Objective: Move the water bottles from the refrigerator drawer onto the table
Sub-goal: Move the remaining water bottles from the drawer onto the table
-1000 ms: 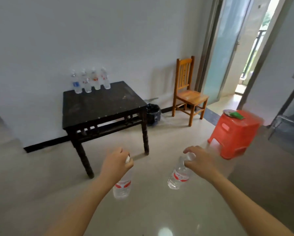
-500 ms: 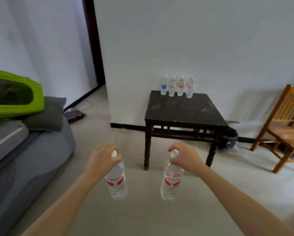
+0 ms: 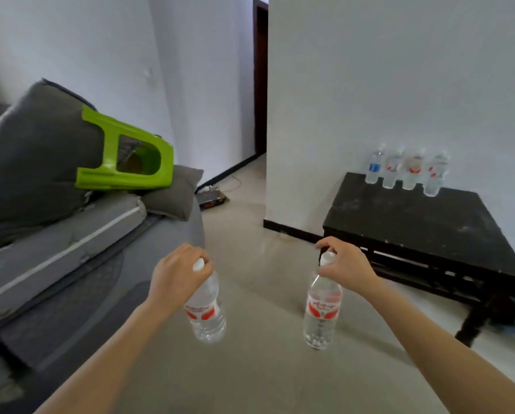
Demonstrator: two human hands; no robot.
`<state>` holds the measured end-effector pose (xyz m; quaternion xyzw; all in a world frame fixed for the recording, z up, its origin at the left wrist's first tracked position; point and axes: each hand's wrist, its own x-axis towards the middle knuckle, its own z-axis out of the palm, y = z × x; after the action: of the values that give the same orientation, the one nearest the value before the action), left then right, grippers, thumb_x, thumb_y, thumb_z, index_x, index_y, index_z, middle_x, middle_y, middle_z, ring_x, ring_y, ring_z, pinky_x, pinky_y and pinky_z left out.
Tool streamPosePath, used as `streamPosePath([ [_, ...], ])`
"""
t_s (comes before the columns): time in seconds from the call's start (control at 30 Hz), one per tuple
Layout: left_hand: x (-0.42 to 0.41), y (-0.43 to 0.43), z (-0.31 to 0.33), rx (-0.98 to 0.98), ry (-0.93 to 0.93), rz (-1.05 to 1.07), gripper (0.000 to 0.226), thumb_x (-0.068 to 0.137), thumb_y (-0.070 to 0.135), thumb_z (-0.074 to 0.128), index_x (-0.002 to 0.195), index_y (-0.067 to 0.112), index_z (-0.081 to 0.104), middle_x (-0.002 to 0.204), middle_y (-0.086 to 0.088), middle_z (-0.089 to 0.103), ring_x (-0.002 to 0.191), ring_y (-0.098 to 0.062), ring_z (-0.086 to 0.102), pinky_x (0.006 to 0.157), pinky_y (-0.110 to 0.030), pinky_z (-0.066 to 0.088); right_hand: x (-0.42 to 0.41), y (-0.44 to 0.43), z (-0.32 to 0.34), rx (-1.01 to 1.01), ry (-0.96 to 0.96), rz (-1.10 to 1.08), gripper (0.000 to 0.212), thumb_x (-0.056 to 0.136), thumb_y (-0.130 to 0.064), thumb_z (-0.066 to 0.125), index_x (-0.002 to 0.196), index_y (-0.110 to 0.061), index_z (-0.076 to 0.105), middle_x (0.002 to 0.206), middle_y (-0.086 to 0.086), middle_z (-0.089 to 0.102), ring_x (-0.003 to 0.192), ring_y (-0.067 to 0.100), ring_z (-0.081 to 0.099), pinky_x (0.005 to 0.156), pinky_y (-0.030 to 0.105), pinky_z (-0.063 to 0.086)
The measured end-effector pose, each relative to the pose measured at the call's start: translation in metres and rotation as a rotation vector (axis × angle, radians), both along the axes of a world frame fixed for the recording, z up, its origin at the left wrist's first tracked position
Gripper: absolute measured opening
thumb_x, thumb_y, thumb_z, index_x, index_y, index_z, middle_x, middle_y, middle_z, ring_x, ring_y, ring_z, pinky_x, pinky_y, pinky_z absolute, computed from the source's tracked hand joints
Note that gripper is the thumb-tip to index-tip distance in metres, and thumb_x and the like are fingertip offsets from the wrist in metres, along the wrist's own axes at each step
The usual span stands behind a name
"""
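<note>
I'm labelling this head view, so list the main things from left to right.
Green stool → left carried bottle → dark doorway → right carried bottle → blue-label bottle → three red-label bottles.

Grey fabric sofa (image 3: 71,264) sits left of the left hand (image 3: 177,280). Lime-green plastic stool (image 3: 124,153) lies on its side on the sofa, up-left of that hand, against a big dark-grey cushion (image 3: 35,150). Smaller grey pillow (image 3: 175,194) is just under the stool's right end. Beyond the gap btwn left hand & right hand (image 3: 344,264): dark flat box w/ cable (image 3: 211,196) on the beige floor (image 3: 265,369), dark-brown door frame (image 3: 260,76) further back. White wall (image 3: 399,85) w/ black skirting (image 3: 292,231) is above the right hand.
</note>
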<state>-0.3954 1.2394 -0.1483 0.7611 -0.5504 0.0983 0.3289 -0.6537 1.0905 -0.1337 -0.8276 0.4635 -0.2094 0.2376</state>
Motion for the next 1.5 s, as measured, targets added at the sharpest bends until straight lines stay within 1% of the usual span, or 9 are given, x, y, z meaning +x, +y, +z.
streamPosePath([
  [0.17,0.032,-0.022,-0.01,0.048,0.105,0.049,0.028,0.07,0.032,0.05,0.069,0.011,0.068,0.067,0.006,0.054,0.062,-0.014,0.05,0.057,-0.022,0.033,0.036,-0.024,-0.018,0.081,0.091,0.07,0.046,0.074,-0.013,0.067,0.117,-0.023,0.054,0.098,-0.006,0.05,0.087,0.012,0.051,0.059,0.014,0.036],
  [0.47,0.144,-0.112,-0.008,-0.01,0.117,0.012,0.018,0.077,0.02,0.059,0.065,0.007,0.064,0.064,0.0,0.055,0.055,-0.014,0.048,0.052,-0.019,0.034,0.139,-0.114,0.01,0.018,0.1,0.068,0.045,0.076,-0.016,0.067,0.119,-0.02,0.052,0.091,-0.013,0.047,0.087,0.009,0.05,0.077,0.023,0.043],
  [0.57,0.186,-0.15,0.002,-0.042,0.033,-0.024,0.034,0.075,0.035,0.044,0.064,0.008,0.062,0.064,-0.006,0.058,0.056,-0.023,0.054,0.053,-0.032,0.044,0.171,-0.147,0.026,-0.009,0.078,0.041,0.043,0.078,-0.016,0.067,0.119,-0.019,0.051,0.097,-0.007,0.048,0.094,0.012,0.049,0.081,0.024,0.041],
  [0.7,0.238,-0.203,0.016,0.033,-0.016,-0.069,0.058,0.068,0.054,0.022,0.08,0.016,0.064,0.078,0.007,0.053,0.073,-0.015,0.052,0.065,-0.027,0.037,0.198,-0.195,0.039,-0.024,-0.007,-0.087,0.044,0.075,-0.011,0.068,0.115,-0.02,0.053,0.1,0.0,0.052,0.087,0.018,0.055,0.069,0.022,0.043],
  [0.8,0.266,-0.233,0.006,0.002,-0.111,-0.073,0.042,0.075,0.044,0.032,0.069,0.014,0.061,0.068,0.003,0.055,0.062,-0.018,0.056,0.055,-0.025,0.037,0.202,-0.222,0.043,-0.018,-0.02,-0.143,0.042,0.073,-0.01,0.07,0.111,-0.021,0.056,0.1,0.005,0.057,0.086,0.02,0.057,0.063,0.018,0.041],
  [0.9,0.285,-0.278,-0.01,-0.032,0.007,-0.055,0.036,0.072,0.035,0.038,0.057,0.009,0.058,0.057,-0.005,0.055,0.051,-0.024,0.055,0.049,-0.029,0.042,0.206,-0.256,0.044,-0.013,0.014,-0.175,0.041,0.073,-0.009,0.071,0.109,-0.02,0.056,0.095,0.006,0.057,0.085,0.019,0.056,0.064,0.018,0.038],
  [1.13,0.283,-0.399,-0.025,0.097,0.159,-0.161,0.015,0.079,0.029,0.056,0.067,0.02,0.056,0.075,0.001,0.059,0.071,-0.018,0.054,0.066,-0.029,0.038,0.212,-0.347,0.024,0.025,0.18,-0.126,0.033,0.072,-0.014,0.07,0.094,-0.024,0.048,0.088,-0.002,0.056,0.075,0.011,0.054,0.058,0.016,0.036],
  [1.33,0.293,-0.496,-0.001,0.043,0.13,-0.175,0.013,0.083,0.019,0.061,0.08,0.006,0.063,0.08,-0.004,0.06,0.074,-0.019,0.054,0.062,-0.024,0.037,0.233,-0.442,0.022,0.059,0.126,-0.175,0.035,0.071,-0.01,0.068,0.098,-0.023,0.049,0.088,-0.004,0.055,0.081,0.016,0.056,0.061,0.019,0.042],
  [1.5,0.308,-0.564,-0.01,0.085,0.05,-0.223,0.017,0.079,0.019,0.065,0.068,0.021,0.053,0.073,0.004,0.051,0.067,-0.014,0.047,0.056,-0.02,0.03,0.253,-0.501,0.008,0.099,0.102,-0.234,0.034,0.073,-0.008,0.067,0.099,-0.02,0.05,0.09,-0.002,0.055,0.078,0.012,0.056,0.065,0.019,0.046],
])
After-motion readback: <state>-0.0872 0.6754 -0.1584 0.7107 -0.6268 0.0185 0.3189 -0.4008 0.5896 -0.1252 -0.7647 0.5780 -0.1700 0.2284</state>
